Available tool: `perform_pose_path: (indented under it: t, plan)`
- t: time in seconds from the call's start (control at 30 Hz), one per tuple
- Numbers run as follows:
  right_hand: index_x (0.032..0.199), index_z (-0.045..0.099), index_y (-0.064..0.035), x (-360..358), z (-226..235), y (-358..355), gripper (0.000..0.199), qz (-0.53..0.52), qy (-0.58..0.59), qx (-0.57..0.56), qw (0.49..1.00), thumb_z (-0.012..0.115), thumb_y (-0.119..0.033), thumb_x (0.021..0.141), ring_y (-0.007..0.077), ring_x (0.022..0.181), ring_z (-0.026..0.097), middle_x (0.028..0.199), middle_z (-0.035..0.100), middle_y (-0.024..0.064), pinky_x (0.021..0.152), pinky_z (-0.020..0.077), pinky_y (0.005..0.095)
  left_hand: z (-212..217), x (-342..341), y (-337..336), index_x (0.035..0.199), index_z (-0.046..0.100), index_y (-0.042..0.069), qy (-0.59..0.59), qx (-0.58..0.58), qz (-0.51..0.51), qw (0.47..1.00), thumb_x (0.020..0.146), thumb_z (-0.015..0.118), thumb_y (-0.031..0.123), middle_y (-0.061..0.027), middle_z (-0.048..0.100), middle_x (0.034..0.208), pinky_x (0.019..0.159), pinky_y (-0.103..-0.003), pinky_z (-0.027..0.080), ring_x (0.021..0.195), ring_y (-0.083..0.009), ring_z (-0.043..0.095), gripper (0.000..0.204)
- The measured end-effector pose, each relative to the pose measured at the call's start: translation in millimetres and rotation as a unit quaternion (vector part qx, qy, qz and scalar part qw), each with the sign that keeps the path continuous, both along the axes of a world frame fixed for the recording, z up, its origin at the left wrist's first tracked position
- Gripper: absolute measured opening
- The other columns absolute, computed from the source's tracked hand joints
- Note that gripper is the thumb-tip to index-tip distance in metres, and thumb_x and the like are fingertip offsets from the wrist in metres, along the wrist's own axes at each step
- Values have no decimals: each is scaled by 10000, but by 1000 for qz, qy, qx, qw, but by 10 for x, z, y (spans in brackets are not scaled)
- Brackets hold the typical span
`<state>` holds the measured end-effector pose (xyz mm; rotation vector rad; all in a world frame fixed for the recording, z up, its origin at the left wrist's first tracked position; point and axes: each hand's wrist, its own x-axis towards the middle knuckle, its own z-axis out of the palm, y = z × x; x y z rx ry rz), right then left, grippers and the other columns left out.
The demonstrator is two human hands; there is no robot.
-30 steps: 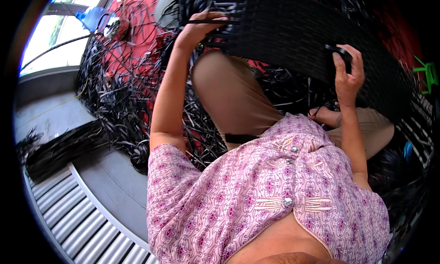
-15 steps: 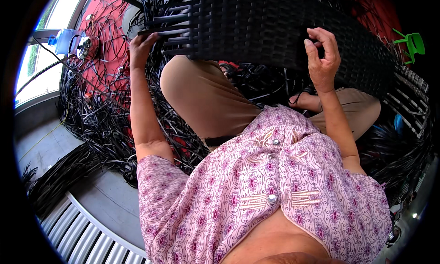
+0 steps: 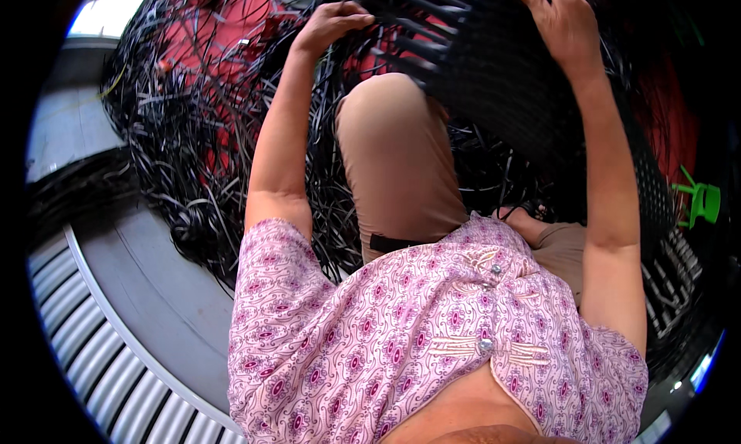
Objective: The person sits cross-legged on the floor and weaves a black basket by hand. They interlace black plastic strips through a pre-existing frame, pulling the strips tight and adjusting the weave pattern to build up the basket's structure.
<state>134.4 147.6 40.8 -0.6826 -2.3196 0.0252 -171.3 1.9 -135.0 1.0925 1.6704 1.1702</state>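
Amid loose black strips [image 3: 177,135], both hands' grips seem closed on the woven black panel [image 3: 494,81]: left hand [image 3: 333,23], right hand [image 3: 559,20].

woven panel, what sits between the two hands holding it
In the head view, between the left hand and right hand, the black woven panel shows loose strand ends sticking out.

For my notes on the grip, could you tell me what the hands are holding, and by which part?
Both hands grip the black woven panel: the left hand at its left edge among loose strand ends, the right hand on its upper part.
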Motion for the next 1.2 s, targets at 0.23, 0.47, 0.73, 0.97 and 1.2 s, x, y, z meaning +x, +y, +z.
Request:
perform_pose_path:
  t: [0.23,0.47,0.73,0.97,1.2]
  plan:
    - [1050,715,-131,-249,-267,120,406,-36,-184,-108,976,580,-498,940,316,817,687,868,699,127,716,520,389,-697,-189,96,999,736,18,-37,17,-62,997,868,763,211,-2,716,918,849,-240,492,883,-96,638,234]
    - [1039,722,-61,-160,-99,231,392,-23,-121,-234,965,589,-424,972,165,832,672,860,707,109,779,497,293,-1048,-35,380,1000,745,39,-93,33,-123,987,871,764,238,13,687,850,780,-237,474,821,-79,597,238]
    - [1245,656,-35,1382,1012,649,342,-31,-114,-257,959,484,-243,1036,205,1074,649,1192,679,111,987,478,321,-1275,155,664,1012,750,41,-92,35,-173,980,863,764,193,-14,726,912,860,-263,494,870,-100,639,213]
    - [1235,656,-44,1290,405,-206,322,68,-238,-326,912,510,-233,1019,199,1079,644,1194,674,101,982,480,323,-1432,306,753,961,759,41,-70,-61,-202,975,859,775,223,-10,726,875,883,-288,482,871,-97,634,209]
    - [1225,656,-52,969,-624,-818,304,88,-263,-325,904,535,-222,1003,194,1083,639,1195,670,90,976,482,325,-1183,690,1395,896,755,92,-109,-100,-268,952,837,790,263,70,617,701,555,-217,373,617,-28,494,184]
